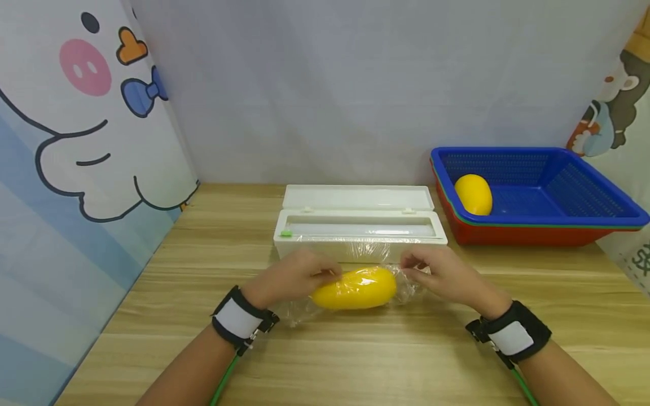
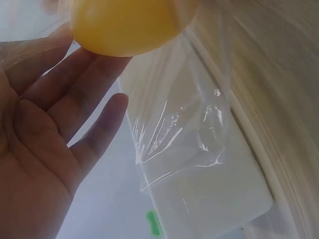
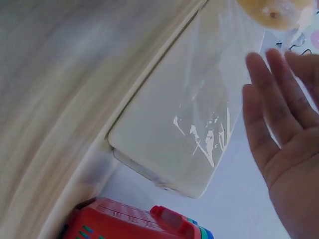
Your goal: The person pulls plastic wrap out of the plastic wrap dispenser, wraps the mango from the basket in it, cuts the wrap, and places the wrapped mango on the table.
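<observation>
A smooth yellow mango (image 1: 358, 288) lies crosswise in front of the cling film dispenser (image 1: 325, 248), covered by clear cling film (image 1: 406, 287) that runs back to the box. At the mango's left end, my left hand (image 1: 304, 276) pinches the film, its fingertips against the fruit. The left wrist view shows the other fingers fairly straight below the mango (image 2: 132, 25). Just off the right end, my right hand (image 1: 447, 276) pinches the film between thumb and forefinger. In the right wrist view its remaining fingers (image 3: 271, 107) are spread loosely.
The dispenser's white lid (image 1: 358, 197) stands raised behind a film roll (image 1: 360, 229), with a green slider (image 1: 286, 233) at left. Back right, stacked baskets (image 1: 538, 225), blue on top and red below, hold another yellow mango (image 1: 474, 194). A pale curtain (image 1: 315, 101) hangs behind the wooden table.
</observation>
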{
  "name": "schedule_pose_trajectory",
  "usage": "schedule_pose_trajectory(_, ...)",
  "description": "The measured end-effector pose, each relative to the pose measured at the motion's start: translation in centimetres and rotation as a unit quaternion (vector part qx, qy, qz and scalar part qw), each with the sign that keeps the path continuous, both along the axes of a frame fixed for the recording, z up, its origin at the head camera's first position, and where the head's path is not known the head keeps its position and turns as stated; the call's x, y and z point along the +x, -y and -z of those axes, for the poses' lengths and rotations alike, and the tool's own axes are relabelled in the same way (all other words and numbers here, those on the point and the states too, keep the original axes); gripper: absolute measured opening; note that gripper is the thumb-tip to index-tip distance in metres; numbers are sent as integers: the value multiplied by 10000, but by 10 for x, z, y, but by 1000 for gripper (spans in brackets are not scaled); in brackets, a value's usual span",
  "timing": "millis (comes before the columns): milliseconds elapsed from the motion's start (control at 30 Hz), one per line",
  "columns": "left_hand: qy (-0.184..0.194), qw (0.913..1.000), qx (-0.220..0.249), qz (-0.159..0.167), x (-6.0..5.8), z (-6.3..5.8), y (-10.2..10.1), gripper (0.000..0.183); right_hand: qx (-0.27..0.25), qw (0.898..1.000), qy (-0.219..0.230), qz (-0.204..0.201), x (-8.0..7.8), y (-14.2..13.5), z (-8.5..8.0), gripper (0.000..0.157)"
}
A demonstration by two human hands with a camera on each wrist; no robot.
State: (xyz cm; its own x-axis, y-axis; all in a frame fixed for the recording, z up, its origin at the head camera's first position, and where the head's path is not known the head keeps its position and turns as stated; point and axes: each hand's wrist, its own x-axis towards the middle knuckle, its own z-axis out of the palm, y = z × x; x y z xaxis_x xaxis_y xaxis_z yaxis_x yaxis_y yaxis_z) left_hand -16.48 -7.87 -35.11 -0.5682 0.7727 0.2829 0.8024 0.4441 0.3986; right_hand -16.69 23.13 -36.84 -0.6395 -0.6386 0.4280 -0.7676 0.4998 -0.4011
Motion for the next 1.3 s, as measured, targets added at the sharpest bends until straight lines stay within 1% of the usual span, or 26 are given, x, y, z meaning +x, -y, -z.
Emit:
schedule_pose_trajectory(67, 26, 10000, 18, -17, -1, 1, 0, 9, -74, 9993, -344, -146, 0, 1, -1, 22)
schedule_pose_trajectory(167, 56, 9999, 107, -37, -3, 2, 1, 9, -229, 9949, -933, -321, 2, 5, -4, 27)
schedule_pose_trajectory(233, 88, 9998, 187, -33, -5, 3, 2, 9, -261, 9933, -1050, -407, 5, 9, -7, 26)
schedule_pose_trajectory(300, 173, 9995, 271, -66, -8, 5, 2, 9, -84, 9940, -972, -489, 8, 14, -8, 24)
schedule_pose_trajectory(367, 316, 9989, 324, -133, -12, 9, 2, 10, 249, 9958, -703, -536, 12, 20, -8, 30)
schedule_pose_trajectory(433, 479, 9979, 370, -225, -16, 13, 2, 12, 658, 9950, -480, -586, 14, 26, -5, 47)
schedule_pose_trajectory(533, 651, 9964, 448, -318, -20, 19, 1, 12, 1120, 9917, -374, -510, 15, 33, 4, 71)
schedule_pose_trajectory(633, 685, 9954, 565, -353, -23, 22, 0, 11, 1261, 9903, -441, -384, 14, 37, 12, 83)
schedule_pose_trajectory(733, 606, 9950, 611, -499, -25, 22, 1, 11, 1216, 9905, -556, -306, 10, 41, 16, 82)
schedule_pose_trajectory(833, 419, 9955, 498, -684, -23, 17, 4, 13, 1232, 9904, -581, -218, 7, 45, 16, 79)
schedule_pose_trajectory(900, 238, 9958, 374, -800, -21, 12, 6, 17, 1246, 9909, -485, -156, 5, 45, 15, 78)
schedule_pose_trajectory(1000, -297, 9951, 225, -921, -16, 3, 10, 25, 1143, 9931, -229, -140, 3, 44, 14, 79)
schedule_pose_trajectory(1100, -1075, 9908, 129, -809, -10, -4, 11, 28, 883, 9958, 182, -174, 2, 42, 12, 80)
schedule_pose_trajectory(1167, -1575, 9858, 58, -580, -6, -8, 8, 34, 727, 9963, 420, -176, 1, 40, 10, 80)
schedule_pose_trajectory(1233, -1880, 9814, -79, -377, -2, -8, 3, 48, 595, 9960, 651, -157, 0, 37, 9, 79)
schedule_pose_trajectory(1300, -2000, 9788, -299, -325, 2, -7, -1, 63, 479, 9955, 808, -139, 0, 35, 7, 77)
